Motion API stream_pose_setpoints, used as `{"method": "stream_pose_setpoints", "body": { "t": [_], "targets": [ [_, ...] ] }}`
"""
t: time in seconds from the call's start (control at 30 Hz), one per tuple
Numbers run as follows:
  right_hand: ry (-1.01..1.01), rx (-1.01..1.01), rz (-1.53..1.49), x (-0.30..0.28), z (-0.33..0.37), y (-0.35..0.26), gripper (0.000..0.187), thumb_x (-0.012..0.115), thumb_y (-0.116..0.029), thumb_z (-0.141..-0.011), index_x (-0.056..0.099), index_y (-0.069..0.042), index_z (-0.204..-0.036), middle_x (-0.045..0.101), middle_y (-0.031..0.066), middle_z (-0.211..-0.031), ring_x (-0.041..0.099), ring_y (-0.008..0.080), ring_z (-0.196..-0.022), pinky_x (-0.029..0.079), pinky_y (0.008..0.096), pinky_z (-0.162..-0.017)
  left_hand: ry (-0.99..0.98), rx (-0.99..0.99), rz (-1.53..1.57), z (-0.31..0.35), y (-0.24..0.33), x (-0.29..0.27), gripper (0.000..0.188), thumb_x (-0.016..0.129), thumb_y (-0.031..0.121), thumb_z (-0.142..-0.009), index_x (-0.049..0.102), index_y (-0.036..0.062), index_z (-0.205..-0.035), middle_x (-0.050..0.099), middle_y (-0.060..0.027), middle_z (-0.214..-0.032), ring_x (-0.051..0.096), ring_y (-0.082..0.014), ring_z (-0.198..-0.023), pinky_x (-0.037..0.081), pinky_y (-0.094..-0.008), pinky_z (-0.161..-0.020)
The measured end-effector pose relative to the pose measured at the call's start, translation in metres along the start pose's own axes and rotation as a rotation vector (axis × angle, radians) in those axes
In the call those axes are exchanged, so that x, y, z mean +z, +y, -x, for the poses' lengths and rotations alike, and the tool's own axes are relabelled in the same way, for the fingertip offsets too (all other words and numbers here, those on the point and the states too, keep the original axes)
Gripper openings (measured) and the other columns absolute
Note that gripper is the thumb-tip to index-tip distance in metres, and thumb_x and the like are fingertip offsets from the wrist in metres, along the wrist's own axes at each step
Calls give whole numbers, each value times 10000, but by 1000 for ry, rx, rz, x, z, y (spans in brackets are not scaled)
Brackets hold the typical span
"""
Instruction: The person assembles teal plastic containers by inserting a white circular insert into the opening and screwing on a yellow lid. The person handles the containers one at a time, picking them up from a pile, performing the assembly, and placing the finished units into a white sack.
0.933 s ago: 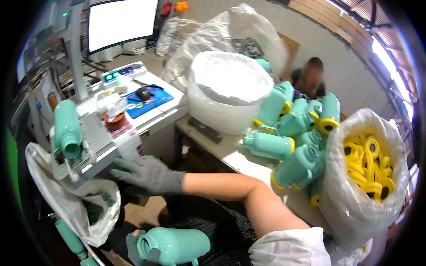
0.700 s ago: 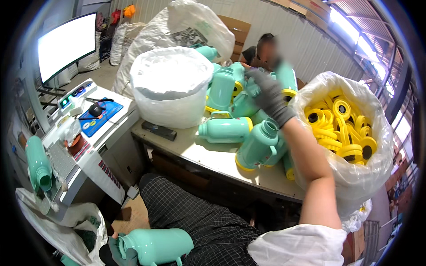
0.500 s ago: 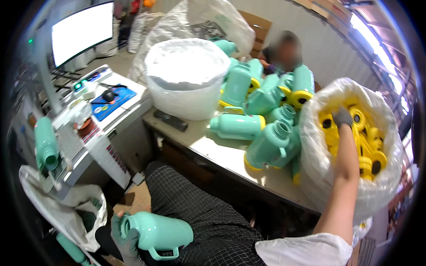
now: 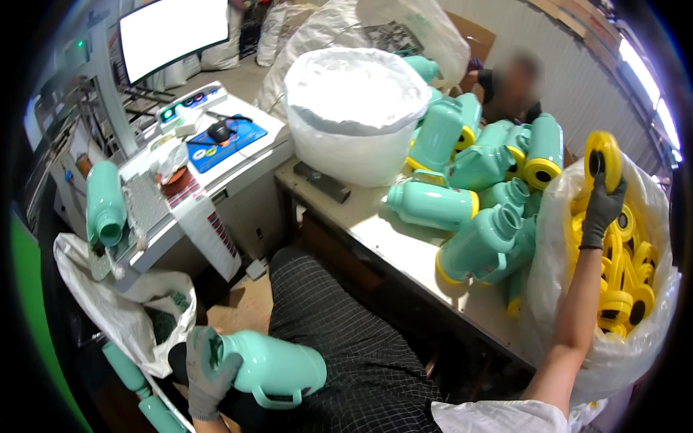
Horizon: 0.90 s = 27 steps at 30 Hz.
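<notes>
from where i stand, the teal flask (image 4: 278, 364) lies across the lap at the bottom of the frame, left of centre, its handle downward. the left hand (image 4: 209, 368) is closed about its neck, gloved fingers curled around the mouth. over at the right of the frame, the right hand (image 4: 605, 206) grips a yellow ring piece (image 4: 612, 160) with a dark centre, above the clear bag (image 4: 552, 296).

the flask on the lap shows no yellow at its bottom end, so i'd count that one as unfinished. on the table (image 4: 379, 242), right of centre, the standing flask (image 4: 473, 249) and the lying flask (image 4: 431, 204) already wear yellow bases, as do several behind them. plenty of loose yellow parts (image 4: 616, 299) remain in the bag. the flask on the bench (image 4: 106, 195) at the left shows no yellow either.

some of it i can't make out. the flasks crowd together, so a few bottoms are hidden and i can't count them. the white sack's (image 4: 346, 148) inside is washed out by glare, and so is the screen (image 4: 173, 36) at upper left. the other person (image 4: 498, 97) at upper right is half hidden, hands unclear. the flasks (image 4: 126, 364) at lower left are partly cut off.
</notes>
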State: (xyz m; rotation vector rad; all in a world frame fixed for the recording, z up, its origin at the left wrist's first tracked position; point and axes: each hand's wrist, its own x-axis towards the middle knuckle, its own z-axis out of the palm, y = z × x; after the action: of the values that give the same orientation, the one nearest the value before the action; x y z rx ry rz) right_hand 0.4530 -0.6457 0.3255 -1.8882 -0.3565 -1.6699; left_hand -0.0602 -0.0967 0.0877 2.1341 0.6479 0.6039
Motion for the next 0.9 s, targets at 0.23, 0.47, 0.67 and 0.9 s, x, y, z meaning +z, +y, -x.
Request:
{"method": "stream_pose_setpoints", "body": {
  "t": [0.23,0.47,0.67,0.9],
  "targets": [
    [-719,163,-813,132,194,-223,371,564,-251,-1093,605,40,-1320,697,81,-1161,657,169,-1002,553,343,-893,491,-276,759,27,-88,-11,304,449,247,-1115,567,46,-1309,597,-21,-1180,562,-106,-1004,484,-269,-897],
    [-1173,326,-1325,68,346,-417,496,728,-247,-939,633,49,-1326,637,120,-1101,610,194,-965,506,323,-857,578,-164,-207,66,-96,76,379,438,302,-1113,605,-21,-1218,673,-93,-1109,657,-208,-984,528,-307,-880],
    [-1044,-5,-1549,60,358,-397,558,756,-346,-913,667,62,-1282,606,138,-1034,580,237,-892,504,344,-764,750,-634,1425,60,-87,91,226,424,215,-1106,586,82,-1021,633,-27,-968,633,-135,-887,532,-283,-811],
    [-1201,152,-1466,55,347,-378,551,696,-372,-961,668,75,-1281,607,127,-982,567,204,-861,490,321,-755,681,-583,1159,44,-64,89,223,447,250,-1093,571,74,-1038,599,15,-950,585,-95,-859,503,-260,-816]
  ]
}}
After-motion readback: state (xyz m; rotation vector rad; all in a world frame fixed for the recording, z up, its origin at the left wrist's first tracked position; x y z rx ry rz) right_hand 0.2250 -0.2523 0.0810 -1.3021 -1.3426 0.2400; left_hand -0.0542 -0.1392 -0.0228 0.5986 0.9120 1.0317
